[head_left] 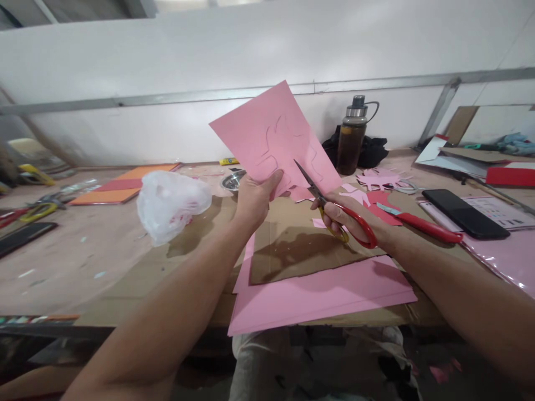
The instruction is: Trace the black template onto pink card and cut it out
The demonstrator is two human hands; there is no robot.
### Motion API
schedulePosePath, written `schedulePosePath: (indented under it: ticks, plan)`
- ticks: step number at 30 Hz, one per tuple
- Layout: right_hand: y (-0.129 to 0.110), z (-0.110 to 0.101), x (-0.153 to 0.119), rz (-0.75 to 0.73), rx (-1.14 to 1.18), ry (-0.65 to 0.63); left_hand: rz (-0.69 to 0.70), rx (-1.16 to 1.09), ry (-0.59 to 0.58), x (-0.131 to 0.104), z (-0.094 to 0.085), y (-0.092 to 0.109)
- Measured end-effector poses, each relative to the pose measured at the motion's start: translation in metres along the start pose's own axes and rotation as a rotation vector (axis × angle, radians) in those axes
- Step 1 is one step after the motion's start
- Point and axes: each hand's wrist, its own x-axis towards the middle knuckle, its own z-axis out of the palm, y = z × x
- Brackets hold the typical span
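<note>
Raised above the table is a sheet of pink paper [259, 125] with a curvy outline drawn on it. My left hand [257, 197] pinches its lower edge, thumb on the face towards me. In my right hand [343, 214] is a pair of scissors [311, 184] with one red and one yellow handle. Their blades lie at the sheet's lower part, pointing up and left; whether they are cutting into the paper I cannot tell. Below both hands lies a piece of brown cardboard [301, 250] on several pink sheets [326, 298].
A white plastic bag [171, 203] sits left of my hand, near orange and red paper [125, 184]. Behind stands a brown bottle [353, 139]. To the right are pink cut-outs [382, 178], a red-handled knife [430, 227] and a black phone [463, 213]. A white wall closes the back.
</note>
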Motion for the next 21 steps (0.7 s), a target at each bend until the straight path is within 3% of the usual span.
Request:
schedulePosePath:
  ticks: [6, 12, 17, 21]
  plan:
    - [0.007, 0.002, 0.002, 0.011, 0.094, 0.084, -0.036, -0.154, -0.023, -0.008, 0.008, 0.005]
    - [-0.003, 0.004, 0.001, 0.017, 0.150, 0.111, -0.013, -0.151, -0.067, -0.012, 0.010, 0.002]
    - [-0.013, 0.002, -0.001, 0.006, -0.003, 0.123, 0.058, -0.074, -0.086, -0.014, 0.011, 0.001]
    - [-0.009, 0.002, -0.001, -0.033, 0.025, 0.094, 0.104, 0.046, -0.036, -0.012, 0.007, 0.002]
